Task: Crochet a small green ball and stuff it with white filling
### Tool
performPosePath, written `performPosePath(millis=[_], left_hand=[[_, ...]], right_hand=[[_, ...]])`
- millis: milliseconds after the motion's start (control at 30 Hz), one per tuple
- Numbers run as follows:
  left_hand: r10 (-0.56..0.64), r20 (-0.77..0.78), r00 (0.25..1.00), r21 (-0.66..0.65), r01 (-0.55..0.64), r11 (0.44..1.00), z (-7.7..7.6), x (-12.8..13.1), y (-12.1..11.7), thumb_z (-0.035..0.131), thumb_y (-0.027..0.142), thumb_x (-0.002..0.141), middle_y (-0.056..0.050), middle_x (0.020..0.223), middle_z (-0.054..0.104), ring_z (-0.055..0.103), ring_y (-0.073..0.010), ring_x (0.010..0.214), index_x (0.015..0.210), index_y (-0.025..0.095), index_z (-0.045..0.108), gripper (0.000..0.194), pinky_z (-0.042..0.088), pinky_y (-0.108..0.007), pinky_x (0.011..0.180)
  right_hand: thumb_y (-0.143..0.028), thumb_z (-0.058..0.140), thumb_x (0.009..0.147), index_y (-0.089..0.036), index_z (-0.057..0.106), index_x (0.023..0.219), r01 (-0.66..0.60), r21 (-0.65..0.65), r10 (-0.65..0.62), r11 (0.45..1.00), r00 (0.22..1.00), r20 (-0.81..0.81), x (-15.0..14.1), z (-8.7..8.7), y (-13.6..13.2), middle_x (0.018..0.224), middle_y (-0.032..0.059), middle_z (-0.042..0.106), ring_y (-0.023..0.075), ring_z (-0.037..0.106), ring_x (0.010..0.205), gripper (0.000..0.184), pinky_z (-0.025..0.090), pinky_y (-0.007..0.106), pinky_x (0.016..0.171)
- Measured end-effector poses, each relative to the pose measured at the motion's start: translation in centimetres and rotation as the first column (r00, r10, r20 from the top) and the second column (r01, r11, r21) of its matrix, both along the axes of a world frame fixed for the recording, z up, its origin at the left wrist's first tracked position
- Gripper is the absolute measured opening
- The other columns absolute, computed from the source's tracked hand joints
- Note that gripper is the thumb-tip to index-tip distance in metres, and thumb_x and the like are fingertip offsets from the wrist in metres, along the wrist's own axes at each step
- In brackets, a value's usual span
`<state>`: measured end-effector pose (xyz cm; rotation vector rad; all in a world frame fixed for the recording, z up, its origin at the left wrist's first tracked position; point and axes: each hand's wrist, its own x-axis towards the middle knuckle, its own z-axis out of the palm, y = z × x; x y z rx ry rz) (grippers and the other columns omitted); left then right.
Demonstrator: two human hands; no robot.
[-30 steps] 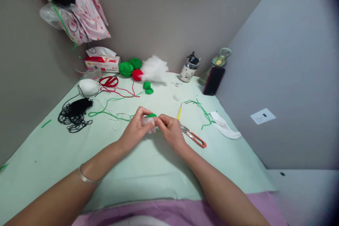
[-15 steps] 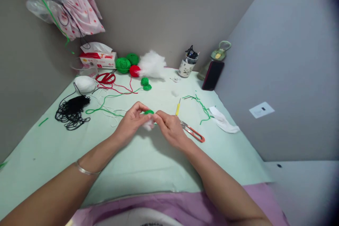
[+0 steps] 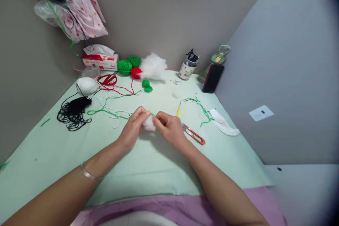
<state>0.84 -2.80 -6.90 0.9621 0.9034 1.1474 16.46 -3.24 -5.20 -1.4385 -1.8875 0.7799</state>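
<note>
Green piece, visible earlier, now hidden behind white stuffing tuft [image 3: 148, 124]; left hand [image 3: 134, 129] at 9 o'clock, right hand [image 3: 171, 130] at 3, both pinching tuft.

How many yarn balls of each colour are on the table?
Green yarn balls: 3 (two at the back, one small pair-like lump counted as one)
Red yarn ball: 1
White yarn ball: 1
Total: 5
</note>
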Motion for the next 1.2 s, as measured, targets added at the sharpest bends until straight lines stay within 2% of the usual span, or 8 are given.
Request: performPosePath(millis=[133, 233, 433, 567, 667, 833, 1033, 1200], left_hand=[[-0.060, 0.007, 0.998, 0.022, 0.060, 0.998, 0.8, -0.6, 0.0, 0.066, 0.031, 0.086, 0.000, 0.095, 0.061, 0.060, -0.0156, 0.085, 0.094, 0.022, 0.063, 0.013, 0.052, -0.027, 0.075], [-0.074, -0.037, 0.997, 0.043, 0.075, 0.996, 0.6, -0.9, 0.2, 0.078, 0.028, 0.078, 0.000, 0.101, 0.063, 0.061, -0.0157, 0.086, 0.101, 0.022, 0.064, 0.027, 0.049, -0.026, 0.075], [0.008, -0.125, 0.992, 0.097, 0.004, 0.995, -0.6, -0.5, 0.3, 0.071, 0.032, 0.083, 0.001, 0.090, 0.062, 0.059, -0.0157, 0.079, 0.098, 0.021, 0.060, 0.021, 0.046, -0.027, 0.071], [0.085, -0.198, 0.977, 0.195, -0.046, 0.980, -1.3, -0.2, 0.4, 0.066, 0.031, 0.084, 0.000, 0.086, 0.062, 0.058, -0.0177, 0.080, 0.093, 0.021, 0.058, 0.016, 0.046, -0.030, 0.074], [0.160, -0.232, 0.959, 0.290, -0.088, 0.953, -1.8, -0.1, 0.4, 0.065, 0.026, 0.084, -0.001, 0.092, 0.061, 0.058, -0.0189, 0.086, 0.096, 0.022, 0.056, 0.016, 0.045, -0.032, 0.081], [0.206, -0.258, 0.944, 0.396, -0.091, 0.914, -2.0, -0.1, 0.1, 0.066, 0.020, 0.084, -0.003, 0.101, 0.058, 0.056, -0.0209, 0.096, 0.101, 0.024, 0.055, 0.021, 0.043, -0.034, 0.089], [0.111, -0.250, 0.962, 0.338, -0.020, 0.941, -0.5, -0.4, -0.8, 0.063, 0.028, 0.091, -0.003, 0.099, 0.059, 0.057, -0.0191, 0.088, 0.106, 0.022, 0.056, 0.017, 0.045, -0.033, 0.081], [0.054, -0.188, 0.981, 0.261, -0.004, 0.965, 0.1, -0.6, -0.3, 0.068, 0.036, 0.088, -0.001, 0.092, 0.061, 0.059, -0.0171, 0.081, 0.098, 0.021, 0.057, 0.022, 0.046, -0.030, 0.074]], right_hand=[[-0.042, 0.055, 0.086, -0.021, 0.050, 0.064, 0.047, -0.112, -0.067, 0.993, 0.981, -0.184, 0.5, 0.0, 0.7, 0.056, -0.0063, 0.039, 0.0105, 0.033, 0.055, 0.031, 0.024, 0.025, 0.054], [-0.044, 0.055, 0.086, -0.021, 0.050, 0.065, 0.031, -0.132, -0.060, 0.991, 0.974, -0.217, 0.7, -0.3, 0.9, 0.056, -0.0066, 0.037, 0.0104, 0.031, 0.055, 0.032, 0.024, 0.025, 0.053], [-0.033, 0.046, 0.094, -0.022, 0.049, 0.073, -0.068, 0.026, 0.068, 0.997, 0.998, 0.010, 0.4, -0.3, 0.0, 0.060, -0.0054, 0.043, 0.0115, 0.037, 0.056, 0.023, 0.026, 0.026, 0.059], [-0.030, 0.041, 0.096, -0.022, 0.049, 0.080, -0.165, 0.028, 0.163, 0.986, 0.984, 0.074, -0.1, -0.2, -0.8, 0.062, -0.0051, 0.043, 0.0121, 0.036, 0.055, 0.020, 0.026, 0.027, 0.061], [-0.033, 0.044, 0.095, -0.022, 0.049, 0.077, -0.155, -0.014, 0.154, 0.988, 0.987, -0.043, -0.5, -0.5, -0.7, 0.062, -0.0051, 0.042, 0.0119, 0.036, 0.057, 0.022, 0.028, 0.026, 0.060], [-0.056, 0.055, 0.087, -0.021, 0.049, 0.066, -0.117, -0.226, 0.026, 0.967, 0.928, -0.370, -0.7, -1.0, 0.4, 0.056, -0.0068, 0.037, 0.0101, 0.033, 0.055, 0.041, 0.026, 0.024, 0.052], [-0.051, 0.058, 0.081, -0.021, 0.049, 0.062, -0.039, -0.217, -0.047, 0.975, 0.925, -0.376, -0.7, -0.9, 0.7, 0.054, -0.0073, 0.033, 0.0093, 0.028, 0.053, 0.037, 0.021, 0.025, 0.050], [-0.048, 0.057, 0.085, -0.021, 0.049, 0.063, -0.015, -0.177, -0.044, 0.984, 0.943, -0.329, -0.4, -0.6, 0.4, 0.056, -0.0063, 0.036, 0.0104, 0.031, 0.055, 0.036, 0.024, 0.025, 0.053]])
